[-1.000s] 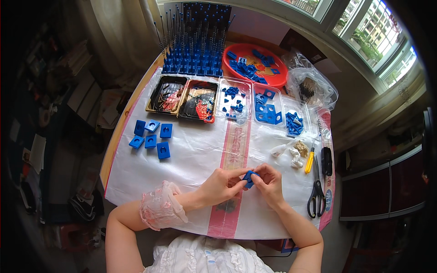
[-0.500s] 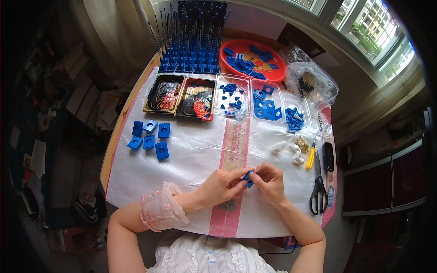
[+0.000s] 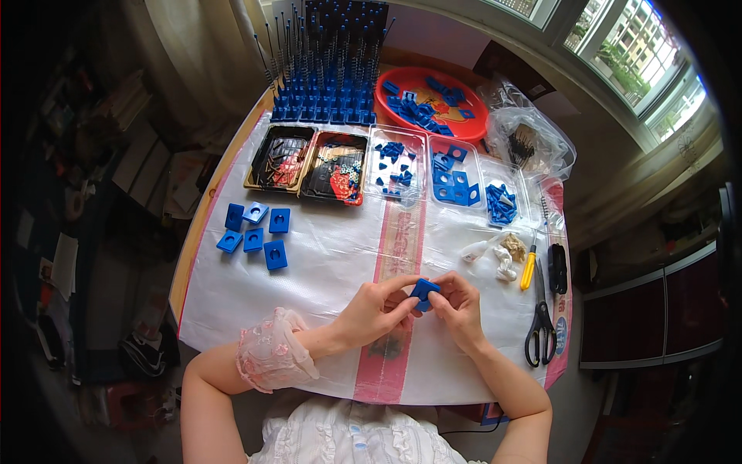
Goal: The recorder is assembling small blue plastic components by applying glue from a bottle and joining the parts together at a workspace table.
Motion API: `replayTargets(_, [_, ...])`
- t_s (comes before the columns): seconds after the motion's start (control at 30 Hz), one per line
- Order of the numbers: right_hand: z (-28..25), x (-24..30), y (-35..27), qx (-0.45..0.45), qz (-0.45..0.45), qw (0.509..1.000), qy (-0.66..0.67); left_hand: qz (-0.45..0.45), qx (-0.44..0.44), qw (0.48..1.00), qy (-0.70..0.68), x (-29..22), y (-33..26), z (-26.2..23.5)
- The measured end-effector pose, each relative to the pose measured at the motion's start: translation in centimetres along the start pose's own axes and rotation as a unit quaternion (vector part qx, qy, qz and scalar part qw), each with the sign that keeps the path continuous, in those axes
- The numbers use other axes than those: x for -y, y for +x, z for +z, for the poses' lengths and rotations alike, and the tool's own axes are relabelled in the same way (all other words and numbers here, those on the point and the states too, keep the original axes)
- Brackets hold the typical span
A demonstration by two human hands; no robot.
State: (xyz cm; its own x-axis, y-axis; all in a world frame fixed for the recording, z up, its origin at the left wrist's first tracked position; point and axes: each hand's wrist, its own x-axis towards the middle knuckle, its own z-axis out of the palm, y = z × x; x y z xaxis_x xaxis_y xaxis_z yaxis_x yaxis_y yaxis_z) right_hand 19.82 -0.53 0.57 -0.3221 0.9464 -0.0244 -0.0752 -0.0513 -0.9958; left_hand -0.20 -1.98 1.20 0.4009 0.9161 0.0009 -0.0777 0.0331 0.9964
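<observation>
Between my two hands is a small blue plastic block, held above the pink stripe of the table cover. My left hand pinches its left side with thumb and fingers. On the other side, my right hand grips it, the thumb at its lower right edge. The fingers hide part of the block. Several similar blue blocks, with a rounded recess in the face, lie at the left of the table.
Along the back stand two black trays of small metal parts and clear boxes of blue pieces. Behind are spring-topped blue assemblies and a red basin. Black scissors and a yellow-handled tool lie at right.
The blue block has been turned between my fingers, so more of its flat face now shows. Both hands stay in nearly the same place.
</observation>
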Motion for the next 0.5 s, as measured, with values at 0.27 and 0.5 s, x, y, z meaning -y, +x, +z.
replayTargets(0.27, [-0.33, 0.01, -0.05, 0.014, 0.003, 1.0, 0.0, -0.021, 0.014, 0.999, -0.043, -0.09, 0.02, -0.06])
replayTargets(0.5, [0.4, -0.14, -0.06, 0.04, -0.005, 0.999, 0.025, 0.002, -0.011, 0.996, -0.086, 0.59, 0.23, -0.45])
